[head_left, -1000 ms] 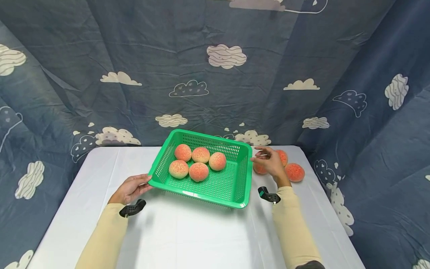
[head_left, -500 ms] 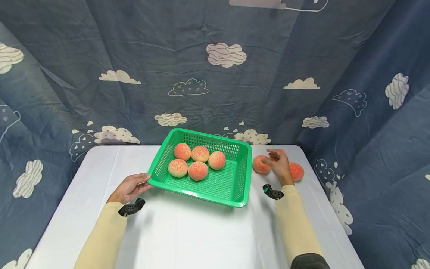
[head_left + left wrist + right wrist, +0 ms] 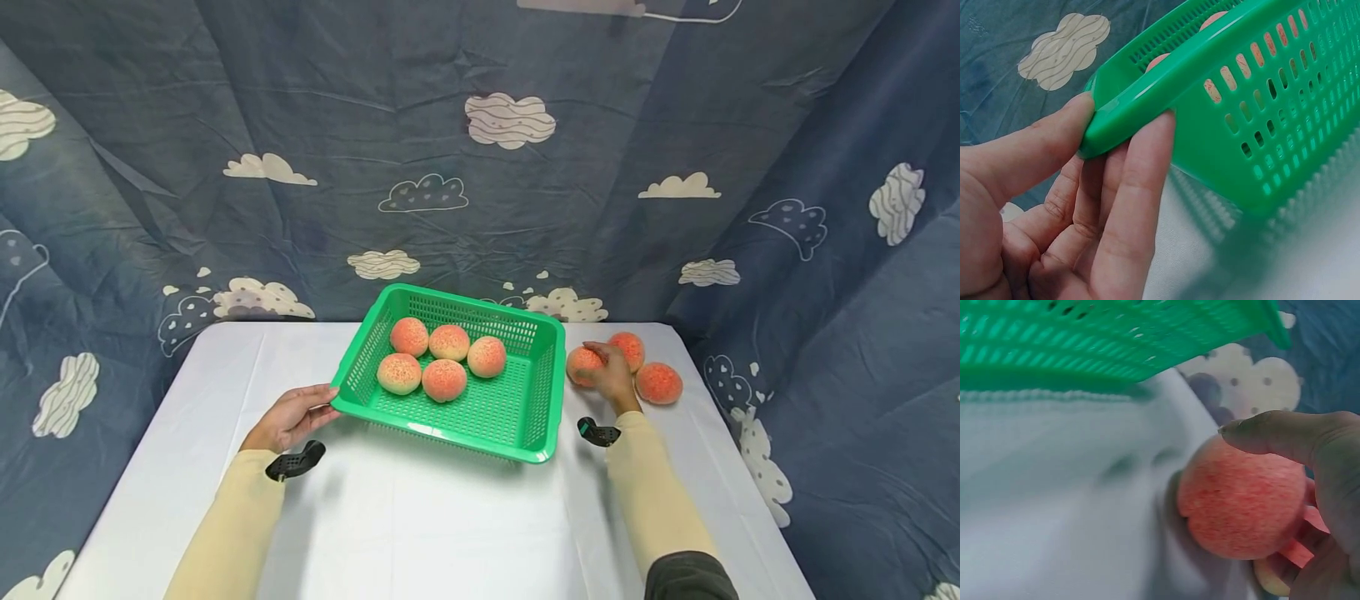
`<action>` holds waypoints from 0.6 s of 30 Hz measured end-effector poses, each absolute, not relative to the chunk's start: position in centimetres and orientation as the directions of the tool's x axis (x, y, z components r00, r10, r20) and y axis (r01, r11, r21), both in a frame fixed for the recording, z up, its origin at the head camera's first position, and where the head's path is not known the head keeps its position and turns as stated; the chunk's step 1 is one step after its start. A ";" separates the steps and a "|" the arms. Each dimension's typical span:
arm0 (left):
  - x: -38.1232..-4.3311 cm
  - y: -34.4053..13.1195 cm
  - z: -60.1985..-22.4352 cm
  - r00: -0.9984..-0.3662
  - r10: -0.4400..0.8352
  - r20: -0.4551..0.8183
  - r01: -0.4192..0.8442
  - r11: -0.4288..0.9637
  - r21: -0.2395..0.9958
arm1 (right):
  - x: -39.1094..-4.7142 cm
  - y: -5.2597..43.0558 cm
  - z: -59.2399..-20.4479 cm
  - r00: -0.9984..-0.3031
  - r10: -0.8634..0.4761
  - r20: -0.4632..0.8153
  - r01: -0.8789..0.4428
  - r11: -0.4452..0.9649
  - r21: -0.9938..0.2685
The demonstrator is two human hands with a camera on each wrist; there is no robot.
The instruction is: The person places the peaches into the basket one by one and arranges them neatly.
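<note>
A green plastic basket [image 3: 487, 417] with slotted walls sits in the middle of the table, several peaches [image 3: 444, 381] inside it. My left hand [image 3: 296, 417] pinches the rim at its near left corner, thumb [image 3: 1041, 140] above and fingers underneath in the left wrist view. To the right of the basket, my right hand [image 3: 617, 377] holds a peach [image 3: 1241, 500], its thumb on top and the fingers round the far side, partly hidden. Two more peaches lie close by that hand, one behind [image 3: 628, 348] and one to its right [image 3: 659, 383].
The table [image 3: 442, 517] has a white cloth. A dark blue curtain [image 3: 420, 125] with cloud prints hangs behind the table and along its sides. The basket's right wall stands close to the held peach.
My right hand has gone from the basket's right rim over to the peaches, then back left onto the nearest one, which it now grips. My left hand and the basket stay put.
</note>
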State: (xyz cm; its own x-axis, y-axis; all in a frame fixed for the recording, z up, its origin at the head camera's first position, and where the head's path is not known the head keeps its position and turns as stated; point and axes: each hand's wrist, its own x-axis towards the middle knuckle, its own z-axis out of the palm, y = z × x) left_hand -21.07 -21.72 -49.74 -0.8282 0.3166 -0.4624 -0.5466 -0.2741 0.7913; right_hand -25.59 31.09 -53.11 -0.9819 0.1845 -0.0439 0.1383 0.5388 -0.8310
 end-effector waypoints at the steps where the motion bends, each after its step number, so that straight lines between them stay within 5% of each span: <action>1: -21.1 -21.8 -49.8 -0.828 0.316 -0.462 -0.546 -0.275 0.791 | -25.7 31.0 -53.3 -0.984 0.176 -0.029 0.125 0.567 -0.814; 18: -21.1 -21.5 -49.7 -0.835 0.293 -0.466 -0.539 -0.261 0.801 | -25.9 30.6 -54.5 -0.981 0.191 0.027 0.119 0.707 -0.697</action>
